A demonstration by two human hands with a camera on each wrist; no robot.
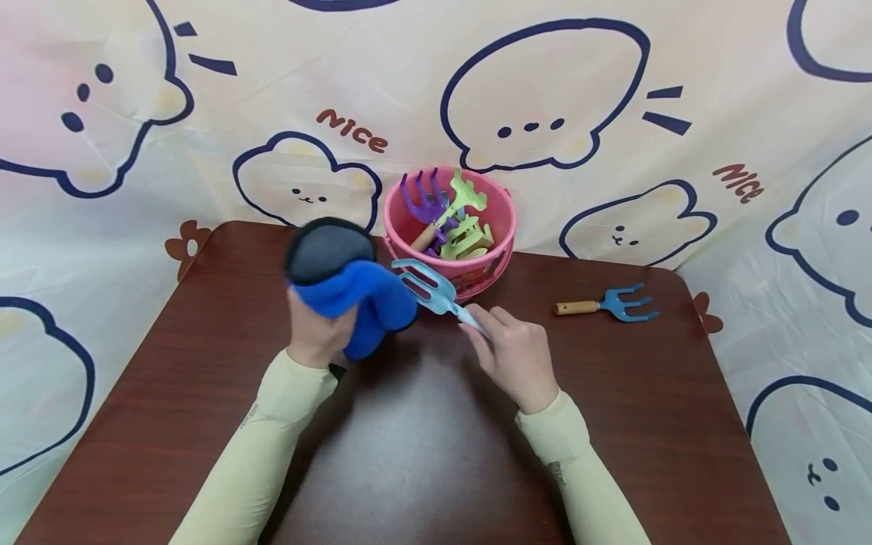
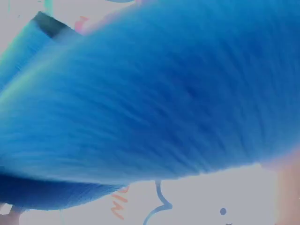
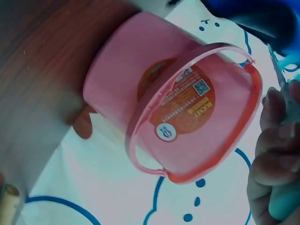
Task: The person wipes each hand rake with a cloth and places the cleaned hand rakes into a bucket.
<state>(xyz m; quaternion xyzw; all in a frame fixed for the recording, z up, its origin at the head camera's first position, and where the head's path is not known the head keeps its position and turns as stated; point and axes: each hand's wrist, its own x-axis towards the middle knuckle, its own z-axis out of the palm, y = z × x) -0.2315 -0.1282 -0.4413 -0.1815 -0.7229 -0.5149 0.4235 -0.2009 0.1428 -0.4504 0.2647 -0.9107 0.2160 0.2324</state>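
My left hand [image 1: 316, 337] grips a bunched blue cloth [image 1: 375, 299] with black edging and a dark grey patch. The cloth [image 2: 154, 98] fills most of the left wrist view and hides the fingers there. My right hand [image 1: 515, 352] holds a light blue toy garden fork [image 1: 443, 295] by its handle, tines pointing up and left beside the cloth. In the head view the fork overlaps the front of a pink bucket [image 1: 487, 276]. The right wrist view shows my curled fingers [image 3: 272, 168] around the handle, with the cloth [image 3: 267, 18] just above.
Inside the bucket stand a purple rake [image 1: 425, 200], a light green toy tool [image 1: 466, 193] and several other pieces. A blue rake [image 1: 627, 304] with a wooden handle lies at the right of the brown table [image 1: 422, 454]. A printed cloth backdrop [image 1: 409, 68] rises behind the table.
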